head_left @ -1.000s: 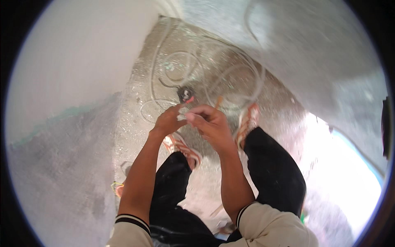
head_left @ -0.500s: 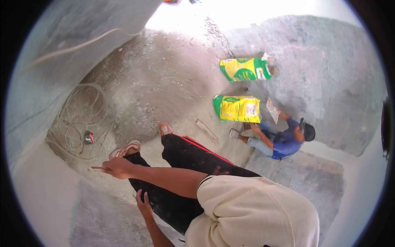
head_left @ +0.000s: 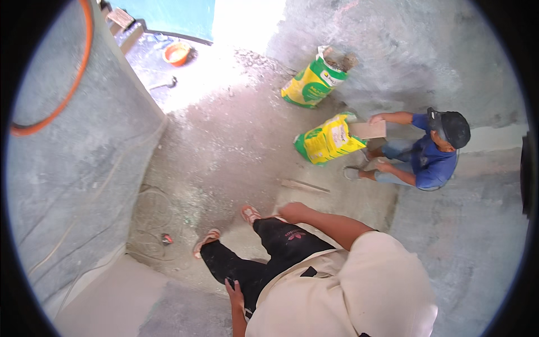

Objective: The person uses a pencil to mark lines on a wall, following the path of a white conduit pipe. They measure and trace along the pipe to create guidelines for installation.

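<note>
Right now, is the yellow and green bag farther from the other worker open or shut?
Open: the bag has its top edges spread apart, and brownish material seems to show in its mouth.

Matt cloth trousers (head_left: 270, 254); rough floor (head_left: 210, 151)

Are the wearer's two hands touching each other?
No, the left hand is at the left trouser leg, and the right hand is apart, near the right trouser leg.

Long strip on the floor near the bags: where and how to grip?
Likely mid-length, across the narrow width, from above: the strip lies flat on the floor and looks long and thin. The right hand is nearer.
</note>
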{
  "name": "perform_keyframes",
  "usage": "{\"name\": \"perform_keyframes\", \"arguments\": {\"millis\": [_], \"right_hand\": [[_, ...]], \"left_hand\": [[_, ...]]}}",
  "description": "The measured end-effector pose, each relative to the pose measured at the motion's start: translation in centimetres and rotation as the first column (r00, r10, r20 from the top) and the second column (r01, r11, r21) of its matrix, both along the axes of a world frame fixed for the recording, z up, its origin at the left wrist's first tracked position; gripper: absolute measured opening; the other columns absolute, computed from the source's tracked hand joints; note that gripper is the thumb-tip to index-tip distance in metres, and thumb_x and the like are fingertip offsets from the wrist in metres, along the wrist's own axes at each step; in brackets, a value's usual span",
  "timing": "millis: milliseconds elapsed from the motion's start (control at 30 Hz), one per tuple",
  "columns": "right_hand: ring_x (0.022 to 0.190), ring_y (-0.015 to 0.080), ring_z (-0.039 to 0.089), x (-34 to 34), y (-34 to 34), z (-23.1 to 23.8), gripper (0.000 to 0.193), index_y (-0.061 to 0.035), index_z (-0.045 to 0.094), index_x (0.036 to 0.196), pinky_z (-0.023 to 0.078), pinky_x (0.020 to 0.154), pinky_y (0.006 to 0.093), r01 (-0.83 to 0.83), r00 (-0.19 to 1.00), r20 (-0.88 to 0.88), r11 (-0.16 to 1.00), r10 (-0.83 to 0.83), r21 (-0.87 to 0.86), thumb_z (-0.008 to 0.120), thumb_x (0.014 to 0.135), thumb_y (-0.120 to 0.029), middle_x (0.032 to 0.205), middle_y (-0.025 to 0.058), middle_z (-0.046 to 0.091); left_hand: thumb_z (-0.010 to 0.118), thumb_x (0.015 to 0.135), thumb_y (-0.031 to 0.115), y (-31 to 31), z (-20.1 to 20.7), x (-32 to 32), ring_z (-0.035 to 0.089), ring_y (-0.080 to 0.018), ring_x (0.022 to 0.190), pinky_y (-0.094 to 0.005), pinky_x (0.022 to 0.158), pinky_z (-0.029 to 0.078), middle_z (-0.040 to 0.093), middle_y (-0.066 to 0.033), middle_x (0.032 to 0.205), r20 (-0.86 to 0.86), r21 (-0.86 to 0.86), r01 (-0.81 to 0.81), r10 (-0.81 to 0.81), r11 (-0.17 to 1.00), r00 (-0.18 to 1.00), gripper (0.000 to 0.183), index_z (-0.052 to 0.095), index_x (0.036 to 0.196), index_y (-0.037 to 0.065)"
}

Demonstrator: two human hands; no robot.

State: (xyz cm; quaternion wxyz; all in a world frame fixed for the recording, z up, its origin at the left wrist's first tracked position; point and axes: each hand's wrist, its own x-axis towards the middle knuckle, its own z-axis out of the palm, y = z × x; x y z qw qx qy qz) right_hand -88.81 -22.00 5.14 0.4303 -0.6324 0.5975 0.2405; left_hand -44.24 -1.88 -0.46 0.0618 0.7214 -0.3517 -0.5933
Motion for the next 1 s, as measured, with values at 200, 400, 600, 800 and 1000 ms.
{"name": "perform_keyframes", "arguments": {"millis": [200, 400, 600, 800, 1000], "right_hand": [[0.112, 0.0416, 0.066, -5.8, 4.2, -4.0, 0.046, -0.0106, 0.069, 0.121, 0.052, 0.094, 0.0515, 0.01, 0.972, 0.235, 1.0, -0.005, -0.021, 0.047, 0.101, -0.047, 0.115, 0.0224, 0.071], [0.123, 0.0395, 0.061, -7.1, 0.1, -17.0, 0.056, -0.0088, 0.063, 0.133, 0.047, 0.103, 0.0491, -0.008, 0.909, 0.412, 0.993, 0.057, -0.12, 0.046, 0.102, -0.053, 0.129, 0.0225, 0.066], [0.127, 0.0384, 0.056, -3.3, -3.0, -12.4, 0.065, -0.0026, 0.05, 0.145, 0.045, 0.105, 0.0477, -0.083, 0.936, 0.342, 0.997, 0.08, -0.006, 0.045, 0.104, -0.053, 0.14, 0.0233, 0.058], [0.136, 0.0409, 0.048, 3.4, -12.5, -9.7, 0.076, 0.0022, 0.046, 0.15, 0.04, 0.11, 0.0477, -0.04, 0.895, 0.432, 0.985, 0.11, -0.168, 0.044, 0.105, -0.059, 0.148, 0.0269, 0.051], [0.092, 0.0259, 0.043, 36.9, -25.3, 18.5, 0.049, 0.0019, 0.056, 0.113, 0.04, 0.079, 0.041, 0.05, 0.575, 0.735, 0.881, 0.359, -0.47, 0.057, 0.103, -0.046, 0.099, 0.0136, 0.05]], "left_hand": [[0.052, 0.102, 0.058, -3.0, 5.6, -3.2, 0.027, -0.0388, 0.154, -0.0425, 0.126, 0.022, 0.033, -0.0264, 0.163, -0.023, 0.027, 0.157, -0.156, 0.987, 0.988, 0.083, 0.034, 0.158, 0.001], [0.061, 0.096, 0.06, -9.4, 10.1, -0.9, 0.065, -0.0339, 0.123, -0.0435, 0.107, 0.047, 0.068, -0.0217, 0.131, 0.252, -0.16, 0.193, -0.149, 0.968, 0.956, 0.073, 0.059, 0.142, 0.003], [0.068, 0.098, 0.039, -13.4, 21.2, 5.0, 0.073, -0.0267, 0.102, -0.039, 0.09, 0.056, 0.075, -0.0174, 0.114, 0.201, -0.715, -0.151, 0.407, 0.683, 0.891, 0.051, 0.065, 0.134, 0.002], [0.07, 0.1, 0.027, -19.9, 47.3, 15.8, 0.073, -0.0215, 0.099, -0.0357, 0.09, 0.058, 0.076, -0.0157, 0.111, 0.237, -0.958, 0.033, 0.72, 0.285, 0.652, 0.038, 0.068, 0.128, 0.001], [0.069, 0.101, 0.017, -19.4, 63.7, 21.8, 0.073, -0.0139, 0.095, -0.0292, 0.084, 0.058, 0.077, -0.0083, 0.102, -0.134, -0.987, -0.004, 0.8, -0.162, 0.584, 0.027, 0.07, 0.121, -0.001]]}}
